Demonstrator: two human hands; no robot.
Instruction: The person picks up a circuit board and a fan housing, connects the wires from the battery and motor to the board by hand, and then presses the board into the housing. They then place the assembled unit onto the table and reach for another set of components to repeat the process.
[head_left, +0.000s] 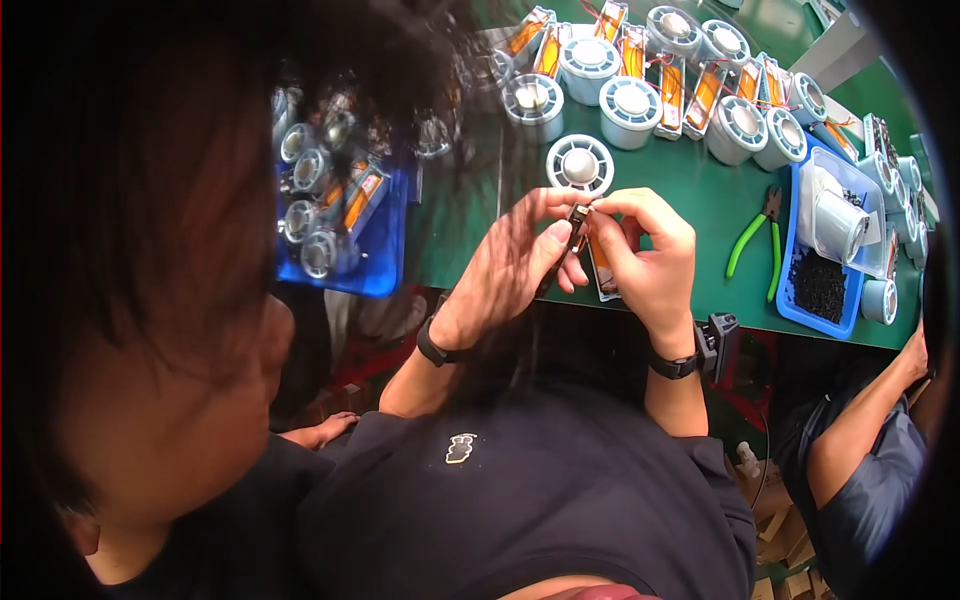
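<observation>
My left hand (pixel 505 255) is closed around a narrow black part (pixel 563 252), holding it tilted between thumb and fingers. A small pale piece shows at its upper end. There, the thumb and forefinger of my right hand (pixel 645 255) are pinched together; what they grip is too small to name. Partly hidden behind my right fingers is a slim housing with an orange strip (pixel 604 272), at the table's near edge. Just beyond my fingertips stands a round pale-blue unit (pixel 580 165) with a slotted ring and a silver dome.
Several round units (pixel 631 110) and orange-strip housings (pixel 671 95) with red wires line the green table's (pixel 455 240) far side. Green-handled pliers (pixel 755 245) lie at right beside a blue tray (pixel 830 325) of black bits. Another blue tray (pixel 385 270) stands left. People sit on both sides.
</observation>
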